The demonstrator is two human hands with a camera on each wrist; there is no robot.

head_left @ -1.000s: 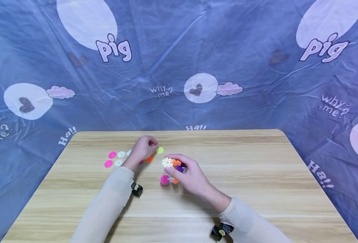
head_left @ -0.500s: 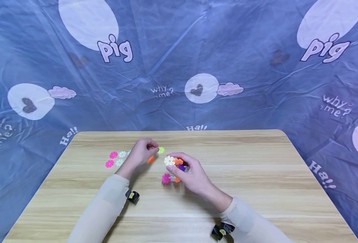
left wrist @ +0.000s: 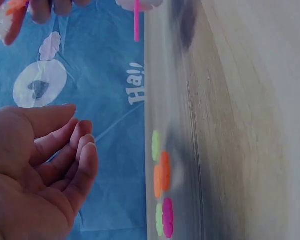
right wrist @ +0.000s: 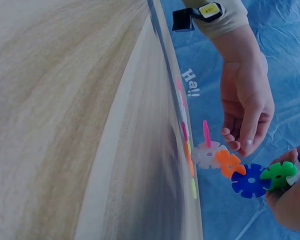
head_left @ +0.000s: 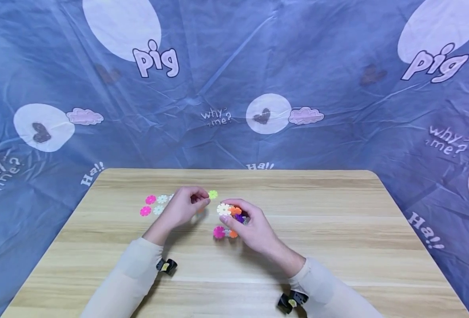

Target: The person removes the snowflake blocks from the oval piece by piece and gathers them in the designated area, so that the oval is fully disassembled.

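Observation:
My right hand (head_left: 254, 227) grips a chain of interlocking plastic snowflake discs, raised above the table. At its ends in the head view show a cream disc (head_left: 224, 209) and a magenta disc (head_left: 219, 232). The right wrist view shows green (right wrist: 278, 175), blue (right wrist: 251, 187) and orange (right wrist: 229, 162) discs linked in a row, then a translucent disc (right wrist: 206, 156) with a pink disc (right wrist: 206, 132) slotted in edge-on. My left hand (head_left: 184, 205) hovers just left of the chain. In the left wrist view its fingers (left wrist: 85, 165) curl loosely around nothing.
Loose discs lie on the wooden table (head_left: 318, 247): pink (head_left: 145, 211) and pale (head_left: 162, 199) ones to the left, a lime disc (head_left: 213, 194) just beyond the left fingertips. Orange discs (left wrist: 162, 175) lie below that hand. A blue printed cloth (head_left: 218, 145) stands behind the table.
My left hand has drawn back a little toward me from the lime disc, now covering most of the orange one. My right hand still holds the chain almost in place.

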